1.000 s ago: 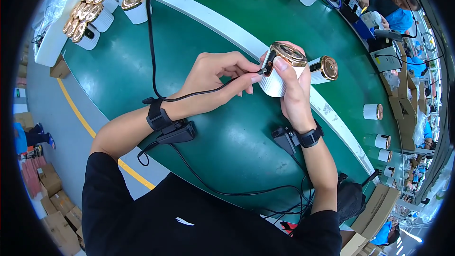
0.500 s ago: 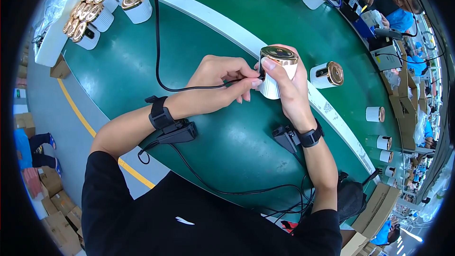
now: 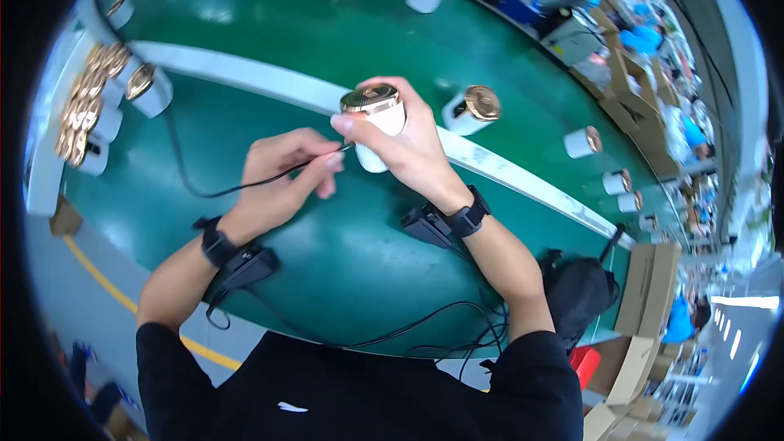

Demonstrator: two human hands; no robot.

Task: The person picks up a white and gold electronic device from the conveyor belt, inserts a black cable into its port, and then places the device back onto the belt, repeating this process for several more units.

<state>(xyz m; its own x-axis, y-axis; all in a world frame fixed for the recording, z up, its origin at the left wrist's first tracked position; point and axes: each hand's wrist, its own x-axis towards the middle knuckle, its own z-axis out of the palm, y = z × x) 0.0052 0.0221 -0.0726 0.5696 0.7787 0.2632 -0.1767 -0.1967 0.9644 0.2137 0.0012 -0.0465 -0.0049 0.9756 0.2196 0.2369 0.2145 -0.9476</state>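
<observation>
My right hand (image 3: pixel 414 147) is wrapped around a white ribbed canister (image 3: pixel 392 121) with a shiny gold lid, thumb across its near side. It is held up over the green table, just short of the white divider strip. My left hand (image 3: pixel 278 180) pinches the end of a black cable (image 3: pixel 214 193) between thumb and fingertips, close to the canister's left side. A small dark tip shows between those fingertips and the canister; whether it touches the canister I cannot tell. Another canister (image 3: pixel 471 110) of the same kind stands beyond my right hand, past the strip.
Several gold-lidded canisters (image 3: pixel 98 118) are grouped in a white tray (image 3: pixel 45 165) at the left; one canister (image 3: pixel 149 91) stands beside them. More line the far green surface (image 3: pixel 269 12). A black bag (image 3: pixel 578 294), loose cables and open cardboard boxes (image 3: pixel 649 290) are at the right.
The whole view has shifted, so hands and canister appear farther left. My left fingertips have drawn slightly away from the canister's side, still pinching the cable. My right hand keeps its hold.
</observation>
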